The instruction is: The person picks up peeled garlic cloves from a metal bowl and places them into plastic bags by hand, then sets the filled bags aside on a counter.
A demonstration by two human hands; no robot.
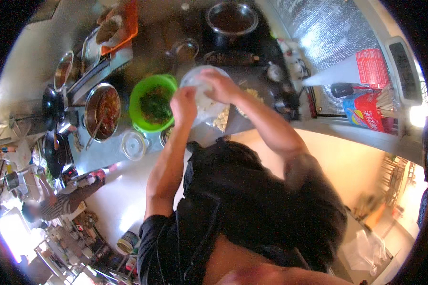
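Observation:
My left hand [184, 103] is at the near left edge of a whitish, translucent bowl or bag [207, 101], its fingers closed on that edge. Over the far right part of the same thing lies my right hand [219, 85], fingers bent and slightly blurred. What exactly this pale thing is, I cannot tell. A bright green plastic colander or basin [137, 107] with leafy greens [157, 105] stands just left of my left hand. Pale chopped pieces [221, 121] show below my right forearm. Nearer me on the left lies a round clear plastic lid or container [133, 145].
A steel pot of reddish food [108, 110] with a ladle stands at the left. At the back are a large steel pot [232, 19] and an orange crate [123, 41]. A red-blue bag [363, 110] sits on the right ledge. Another person [57, 206] is at the far lower left.

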